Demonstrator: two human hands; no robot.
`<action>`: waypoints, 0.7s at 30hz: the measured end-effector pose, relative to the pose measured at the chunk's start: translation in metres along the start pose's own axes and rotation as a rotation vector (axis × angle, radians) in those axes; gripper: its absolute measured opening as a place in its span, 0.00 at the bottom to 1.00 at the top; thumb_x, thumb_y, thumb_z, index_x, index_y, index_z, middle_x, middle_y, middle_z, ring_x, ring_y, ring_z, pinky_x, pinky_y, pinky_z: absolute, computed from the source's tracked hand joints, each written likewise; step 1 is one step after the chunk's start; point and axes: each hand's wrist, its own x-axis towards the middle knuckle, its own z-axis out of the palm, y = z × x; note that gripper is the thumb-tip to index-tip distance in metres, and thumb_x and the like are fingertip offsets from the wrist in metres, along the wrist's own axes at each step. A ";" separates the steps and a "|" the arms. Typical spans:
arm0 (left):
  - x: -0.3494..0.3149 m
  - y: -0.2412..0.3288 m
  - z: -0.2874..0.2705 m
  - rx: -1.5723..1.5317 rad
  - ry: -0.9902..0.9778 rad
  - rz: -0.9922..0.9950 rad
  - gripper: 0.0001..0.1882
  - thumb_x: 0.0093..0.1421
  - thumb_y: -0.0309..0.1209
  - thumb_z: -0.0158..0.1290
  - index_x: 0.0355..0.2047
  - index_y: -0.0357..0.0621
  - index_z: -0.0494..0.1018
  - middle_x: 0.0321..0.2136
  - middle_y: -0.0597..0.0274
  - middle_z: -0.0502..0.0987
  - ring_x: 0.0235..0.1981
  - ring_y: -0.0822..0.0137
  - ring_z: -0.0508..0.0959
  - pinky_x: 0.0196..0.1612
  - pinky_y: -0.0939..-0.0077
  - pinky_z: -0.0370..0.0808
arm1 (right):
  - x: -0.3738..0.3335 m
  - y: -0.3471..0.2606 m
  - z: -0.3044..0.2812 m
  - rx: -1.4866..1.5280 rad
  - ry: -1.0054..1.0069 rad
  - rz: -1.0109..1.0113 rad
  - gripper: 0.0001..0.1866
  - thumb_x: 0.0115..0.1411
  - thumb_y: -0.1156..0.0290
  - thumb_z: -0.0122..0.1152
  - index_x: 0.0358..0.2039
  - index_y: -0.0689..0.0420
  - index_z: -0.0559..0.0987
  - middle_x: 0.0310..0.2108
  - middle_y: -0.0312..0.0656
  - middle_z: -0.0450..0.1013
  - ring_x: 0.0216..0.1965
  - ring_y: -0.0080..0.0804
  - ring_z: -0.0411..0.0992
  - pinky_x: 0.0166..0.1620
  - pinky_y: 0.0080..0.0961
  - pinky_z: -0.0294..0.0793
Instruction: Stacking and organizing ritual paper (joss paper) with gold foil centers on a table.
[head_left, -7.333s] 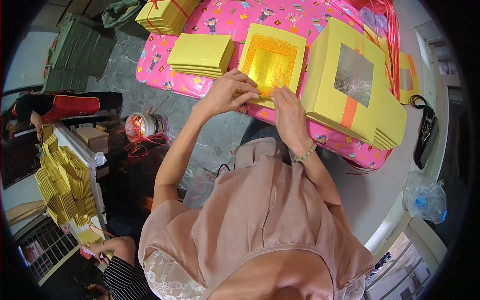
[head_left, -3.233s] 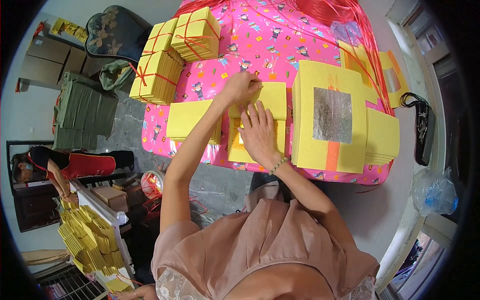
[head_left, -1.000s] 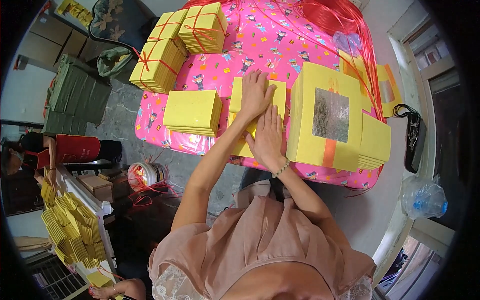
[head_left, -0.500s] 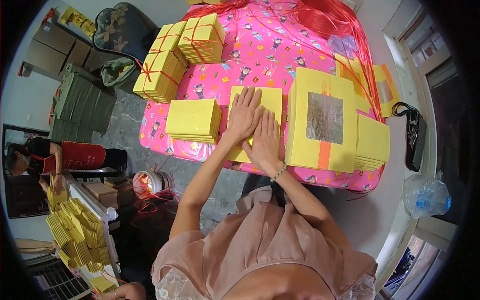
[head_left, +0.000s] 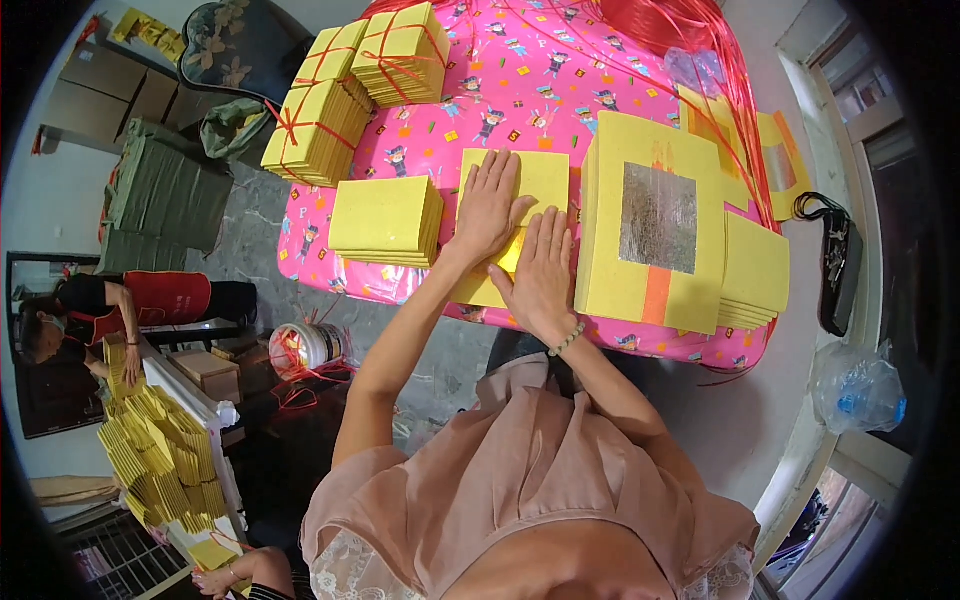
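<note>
A yellow paper sheet [head_left: 547, 172] lies on the pink table in front of me, with a shiny gold patch [head_left: 512, 250] partly showing between my hands. My left hand [head_left: 487, 212] rests flat on the sheet's left half, fingers stretched out and pointing away from me. Lower down, my right hand [head_left: 543, 275] presses flat near the sheet's right edge, fingers also straight. Just to the right stands a thick stack of large yellow sheets [head_left: 617, 275], its top one bearing a silver square [head_left: 659, 217] and an orange strip. Left of my hands sits a smaller stack of folded yellow paper [head_left: 382, 215].
Bundles of yellow paper tied with red string [head_left: 312, 125] stand at the table's back left. Red strands [head_left: 745, 110] trail along the right side, beside another yellow stack [head_left: 755, 265]. A black pouch [head_left: 838, 265] lies far right. At left, a person in a red apron [head_left: 165, 300] handles yellow paper.
My hands have drawn slightly apart, the right one sliding a little rightward and nearer me. More of the gold patch shows between them. The view has shifted slightly.
</note>
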 end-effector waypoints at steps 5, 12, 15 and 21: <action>-0.008 -0.006 -0.008 0.138 -0.010 0.026 0.33 0.67 0.49 0.43 0.67 0.46 0.56 0.67 0.44 0.55 0.68 0.46 0.53 0.68 0.48 0.49 | -0.001 -0.002 -0.001 -0.004 -0.006 -0.002 0.51 0.59 0.49 0.57 0.65 0.78 0.46 0.68 0.70 0.39 0.71 0.62 0.32 0.71 0.50 0.29; -0.009 -0.010 -0.004 0.112 0.016 0.022 0.32 0.68 0.49 0.40 0.67 0.47 0.56 0.67 0.43 0.54 0.69 0.45 0.51 0.69 0.48 0.46 | 0.000 -0.002 -0.002 -0.023 0.003 -0.003 0.49 0.59 0.50 0.57 0.65 0.78 0.49 0.68 0.69 0.40 0.71 0.61 0.33 0.70 0.52 0.30; -0.008 -0.019 -0.006 0.010 0.033 0.002 0.31 0.69 0.48 0.38 0.67 0.45 0.56 0.67 0.42 0.54 0.69 0.46 0.50 0.69 0.49 0.45 | 0.004 -0.005 -0.003 -0.056 0.070 0.004 0.45 0.59 0.54 0.58 0.64 0.75 0.53 0.68 0.65 0.44 0.71 0.60 0.37 0.70 0.52 0.33; -0.001 -0.015 -0.035 -0.545 0.103 -0.169 0.26 0.71 0.41 0.37 0.64 0.39 0.59 0.62 0.40 0.61 0.65 0.42 0.58 0.67 0.55 0.53 | 0.023 -0.010 -0.009 -0.059 0.242 0.020 0.33 0.57 0.69 0.60 0.61 0.62 0.63 0.61 0.56 0.58 0.67 0.57 0.48 0.67 0.53 0.44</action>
